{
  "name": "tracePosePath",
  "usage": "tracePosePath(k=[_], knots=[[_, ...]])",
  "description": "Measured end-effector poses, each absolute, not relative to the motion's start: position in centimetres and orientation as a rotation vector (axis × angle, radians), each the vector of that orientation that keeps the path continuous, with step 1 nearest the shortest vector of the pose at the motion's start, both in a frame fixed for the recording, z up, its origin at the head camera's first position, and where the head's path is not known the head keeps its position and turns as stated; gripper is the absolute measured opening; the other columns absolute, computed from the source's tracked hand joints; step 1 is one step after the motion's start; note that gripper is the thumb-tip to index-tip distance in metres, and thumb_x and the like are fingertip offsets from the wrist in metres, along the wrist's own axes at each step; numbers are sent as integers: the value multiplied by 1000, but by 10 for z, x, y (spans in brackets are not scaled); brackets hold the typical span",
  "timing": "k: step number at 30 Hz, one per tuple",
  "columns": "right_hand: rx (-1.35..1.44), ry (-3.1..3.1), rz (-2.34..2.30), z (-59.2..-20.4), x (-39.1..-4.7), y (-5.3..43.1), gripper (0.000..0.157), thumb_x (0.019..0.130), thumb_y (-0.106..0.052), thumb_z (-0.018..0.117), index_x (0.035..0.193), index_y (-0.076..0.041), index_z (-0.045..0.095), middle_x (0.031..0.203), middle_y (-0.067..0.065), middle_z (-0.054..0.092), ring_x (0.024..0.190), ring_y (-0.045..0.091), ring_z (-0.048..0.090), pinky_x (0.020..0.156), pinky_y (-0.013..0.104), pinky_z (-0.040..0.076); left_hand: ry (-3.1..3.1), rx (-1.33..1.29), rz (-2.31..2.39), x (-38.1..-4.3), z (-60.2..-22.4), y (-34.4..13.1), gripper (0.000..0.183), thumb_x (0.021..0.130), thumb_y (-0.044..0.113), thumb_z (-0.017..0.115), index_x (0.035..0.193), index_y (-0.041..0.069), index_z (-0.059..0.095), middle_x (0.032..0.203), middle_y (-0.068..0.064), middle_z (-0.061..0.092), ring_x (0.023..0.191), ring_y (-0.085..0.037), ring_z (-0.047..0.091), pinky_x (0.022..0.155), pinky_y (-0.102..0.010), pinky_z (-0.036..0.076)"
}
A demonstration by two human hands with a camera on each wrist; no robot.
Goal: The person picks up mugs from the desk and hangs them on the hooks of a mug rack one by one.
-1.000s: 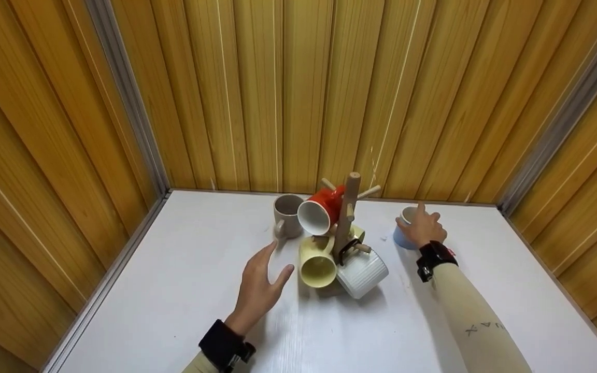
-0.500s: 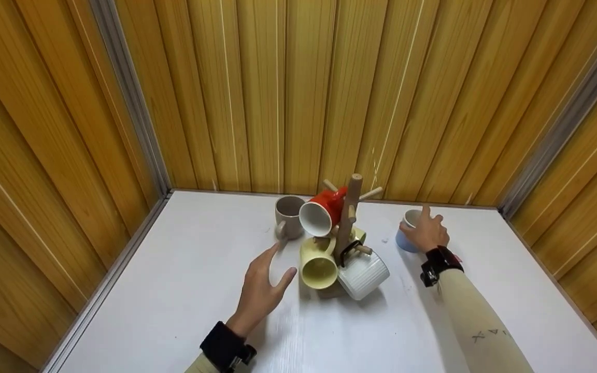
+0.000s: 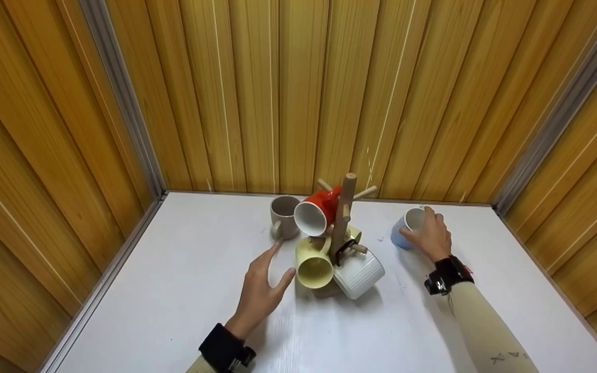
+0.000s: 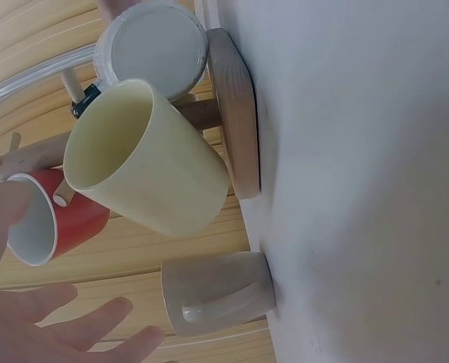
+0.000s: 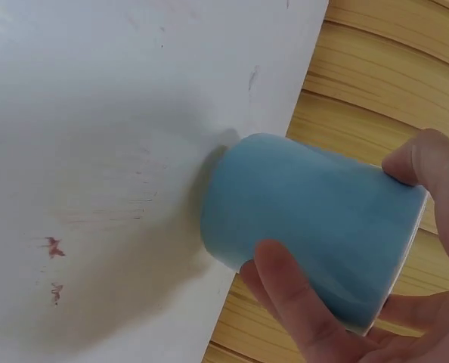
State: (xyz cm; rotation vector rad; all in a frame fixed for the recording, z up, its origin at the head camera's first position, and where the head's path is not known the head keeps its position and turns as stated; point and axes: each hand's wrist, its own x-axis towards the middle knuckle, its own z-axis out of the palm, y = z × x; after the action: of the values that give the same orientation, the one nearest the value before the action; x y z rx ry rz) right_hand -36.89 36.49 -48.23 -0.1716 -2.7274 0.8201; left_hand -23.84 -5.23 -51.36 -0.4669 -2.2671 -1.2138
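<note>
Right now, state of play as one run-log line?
right hand: grips tilted blue cup | left hand: holds nothing, near rack | on rack: red mug, yellow mug, white mug | grey mug: upright

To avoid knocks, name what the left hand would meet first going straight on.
The left hand would likely meet the taupe mug first, near its handle, though depth is unclear.
</note>
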Motion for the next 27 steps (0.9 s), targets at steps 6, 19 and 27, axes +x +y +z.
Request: tracePosePath(k=[6,19,27], knots=[[-63,-2645,874,-474,-349,363,90,82,-29,82,151,4,34,134,34,46,120,52,51,97,72,42,-2220,-475,-1199,-237,-513,-50,63,95,28,76,148,4,53,146,-12,58,135,-33,53,112,-50,42],[190,-2423,1009,-450,-296,345,83,78,-11,85,148,-2,41,137,27,49,122,48,53,92,68,49,-2112,-563,-1180,-233,-509,-40,54,93,22,77,141,3,59,140,-12,63,130,-31,58,107,-50,48],[305,-2351,1114,-441,-258,342,88,77,-2,86,151,-5,39,142,22,46,117,47,57,84,63,56,-1998,-654,-1181,-231,-506,-32,49,92,15,78,137,1,62,134,-9,66,126,-28,62,104,-46,51]])
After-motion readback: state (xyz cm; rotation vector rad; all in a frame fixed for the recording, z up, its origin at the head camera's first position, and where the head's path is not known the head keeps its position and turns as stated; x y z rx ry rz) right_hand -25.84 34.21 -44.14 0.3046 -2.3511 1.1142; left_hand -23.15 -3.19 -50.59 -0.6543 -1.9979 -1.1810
